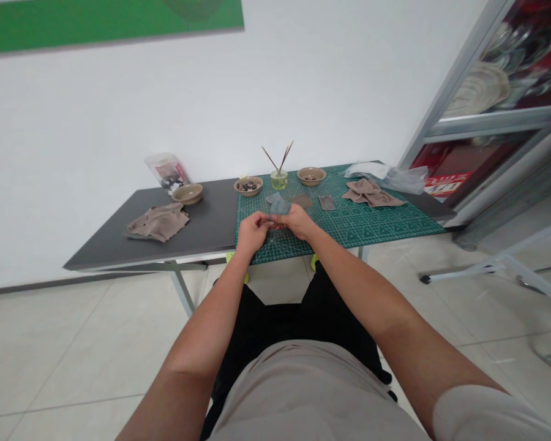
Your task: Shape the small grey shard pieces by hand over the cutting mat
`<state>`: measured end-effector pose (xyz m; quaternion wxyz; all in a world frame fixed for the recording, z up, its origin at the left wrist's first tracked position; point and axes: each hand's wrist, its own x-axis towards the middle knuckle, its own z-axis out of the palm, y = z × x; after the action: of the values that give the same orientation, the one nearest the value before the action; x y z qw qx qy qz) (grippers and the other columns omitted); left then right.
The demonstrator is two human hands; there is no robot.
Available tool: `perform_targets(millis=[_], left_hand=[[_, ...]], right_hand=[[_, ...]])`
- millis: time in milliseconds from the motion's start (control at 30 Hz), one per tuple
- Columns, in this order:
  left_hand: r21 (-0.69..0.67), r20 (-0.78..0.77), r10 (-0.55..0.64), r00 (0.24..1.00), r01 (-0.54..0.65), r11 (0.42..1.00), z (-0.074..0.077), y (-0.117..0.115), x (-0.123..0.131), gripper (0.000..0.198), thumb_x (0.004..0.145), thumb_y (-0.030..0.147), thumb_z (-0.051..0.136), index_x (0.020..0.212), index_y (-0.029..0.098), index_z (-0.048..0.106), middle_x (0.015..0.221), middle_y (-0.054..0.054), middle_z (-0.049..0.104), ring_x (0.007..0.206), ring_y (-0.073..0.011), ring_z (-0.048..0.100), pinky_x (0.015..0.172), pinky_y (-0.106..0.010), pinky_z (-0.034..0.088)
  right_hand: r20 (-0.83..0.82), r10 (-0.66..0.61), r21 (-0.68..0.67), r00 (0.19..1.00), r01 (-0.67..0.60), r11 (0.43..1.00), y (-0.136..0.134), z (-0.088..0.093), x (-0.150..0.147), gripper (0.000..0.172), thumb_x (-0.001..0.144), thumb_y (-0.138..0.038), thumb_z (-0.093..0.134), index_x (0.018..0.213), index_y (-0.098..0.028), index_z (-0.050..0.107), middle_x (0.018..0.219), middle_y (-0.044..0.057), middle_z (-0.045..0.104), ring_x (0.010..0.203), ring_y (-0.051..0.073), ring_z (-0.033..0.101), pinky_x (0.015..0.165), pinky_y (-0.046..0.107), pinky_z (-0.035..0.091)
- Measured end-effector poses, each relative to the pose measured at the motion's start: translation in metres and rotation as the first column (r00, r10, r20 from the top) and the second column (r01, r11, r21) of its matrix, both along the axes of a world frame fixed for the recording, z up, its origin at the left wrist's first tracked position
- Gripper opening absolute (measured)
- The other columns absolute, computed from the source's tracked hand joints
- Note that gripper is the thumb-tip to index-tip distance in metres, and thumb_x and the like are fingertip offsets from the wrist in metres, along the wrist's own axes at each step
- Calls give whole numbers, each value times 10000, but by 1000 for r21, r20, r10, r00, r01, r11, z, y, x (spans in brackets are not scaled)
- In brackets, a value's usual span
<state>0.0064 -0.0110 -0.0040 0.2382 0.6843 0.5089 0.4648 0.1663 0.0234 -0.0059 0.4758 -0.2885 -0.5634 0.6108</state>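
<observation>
Both my hands meet over the near edge of the green cutting mat (376,220). My right hand (298,220) is closed on a small grey-blue fabric piece (280,207) that sticks up from its fingers. My left hand (252,231) is pinched shut right beside it, fingertips touching the fabric's lower edge; what it pinches is too small to make out. Two more small fabric swatches (327,202) lie flat on the mat just beyond my hands.
On the dark table (119,245): a crumpled brown cloth (158,222) at left, another (371,192) at right, three small bowls (188,193), a glass jar with sticks (279,177), plastic bags. A metal shelf frame (487,122) stands at right.
</observation>
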Motion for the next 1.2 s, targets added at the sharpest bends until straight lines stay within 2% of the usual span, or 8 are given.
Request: perform_targets(millis=[133,233,300,433,567,767,1000,1200], left_hand=[[-6,137,50,989,-49,999,-2,3,-2,73,762,205,611,828,195,640,714,11,660,680,-147,622,706,-286,487],[22,218,72,973,-79,997,-6,7,-3,121,792,279,613,878,193,611,780,0,664,719,-142,642,726,-281,499],[26,189,61,980,-67,997,-7,9,-3,130,795,285,613,882,189,607,768,4,653,705,-133,629,706,-267,491],[72,-25,101,995,-99,992,-4,8,-3,73,776,221,612,831,185,646,739,8,635,692,-128,580,696,-253,461],[102,-137,112,984,-98,990,-1,6,-1,70,760,148,580,759,186,639,742,1,640,710,-135,577,708,-255,453],[3,15,79,997,-79,997,-2,5,-2,62,783,241,619,810,185,620,728,13,657,672,-128,600,683,-252,476],[62,-43,47,998,-45,997,0,4,-1,64,813,222,590,862,193,619,774,8,662,731,-131,611,732,-258,480],[36,-10,63,998,-62,997,-1,5,-3,75,807,242,599,855,189,621,757,10,658,707,-130,609,716,-258,487]], right_hand=[[-55,-99,-67,994,95,993,5,-4,0,440,520,-425,881,761,-168,617,649,-8,649,540,119,586,481,226,438],[-106,-133,-93,985,123,988,7,-6,-1,469,554,-419,872,863,-170,623,742,10,687,592,123,623,522,231,472],[-122,-113,-91,986,102,991,7,-6,-1,475,564,-414,872,881,-169,617,750,17,695,607,125,634,553,239,497],[-95,-65,-61,993,59,996,3,-3,-2,451,557,-384,879,855,-160,626,725,11,695,597,127,636,555,239,517],[-48,-84,-39,995,82,996,1,-1,-3,416,561,-361,873,848,-148,660,757,18,706,615,128,644,564,237,535],[-20,-147,-37,989,146,989,1,-1,-6,397,571,-379,865,810,-145,651,708,10,701,580,124,639,542,235,544],[-7,-173,-97,985,171,980,0,2,-6,330,672,-366,821,819,-121,656,643,40,695,528,140,638,482,235,529],[26,-150,-130,988,152,980,-2,5,-5,273,645,-285,849,760,-107,676,635,47,698,550,137,652,508,222,542]])
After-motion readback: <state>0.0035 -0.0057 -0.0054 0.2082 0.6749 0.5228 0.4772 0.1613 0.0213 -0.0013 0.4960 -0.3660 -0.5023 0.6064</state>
